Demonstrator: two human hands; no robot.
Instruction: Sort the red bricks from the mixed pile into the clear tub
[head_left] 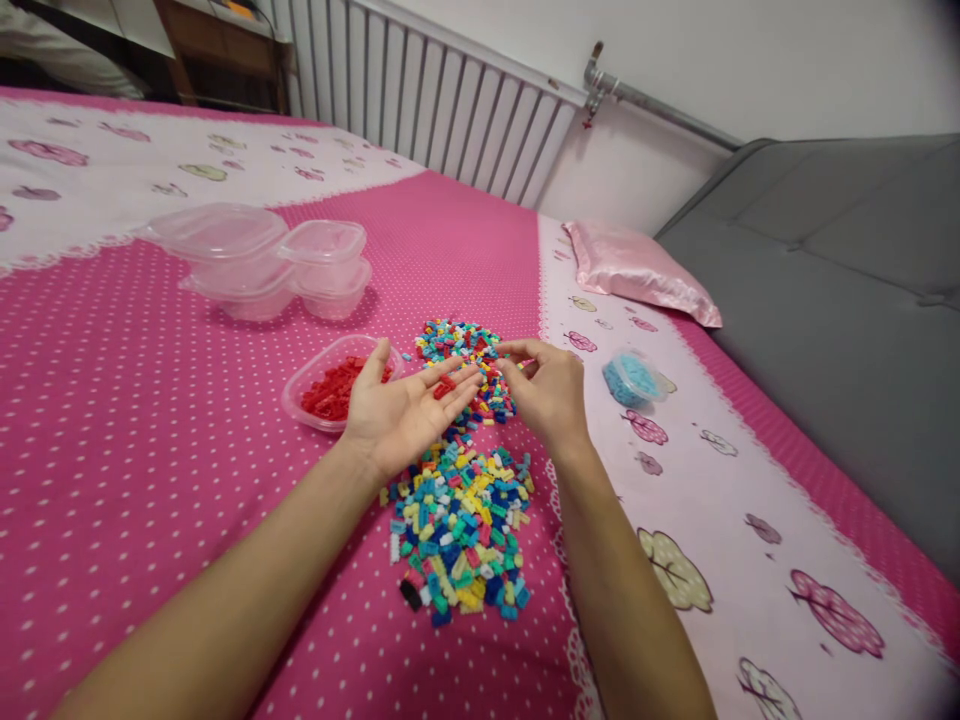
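Observation:
My left hand [401,405] is palm up with its fingers stretched out, and a few small red toy bricks [444,387] lie on the fingers. Behind it, partly covered by the thumb, stands a clear plastic tub [296,405] with many red bricks [337,388] in it. My right hand [551,390] is over the right side of the far pile of mixed bricks [457,338], thumb and index fingertip close together in a pinch. Whatever is between those fingertips is too small to make out. A nearer pile of mixed bricks [465,525] spreads between my forearms.
Stacked clear lidded tubs [240,240] stand at the back left. A small tub of light-blue bricks [632,380] sits to the right. A pink pillow [641,270] lies near the grey headboard [825,240]. The dotted pink bedspread [150,420] lies under everything; a radiator [435,90] is behind.

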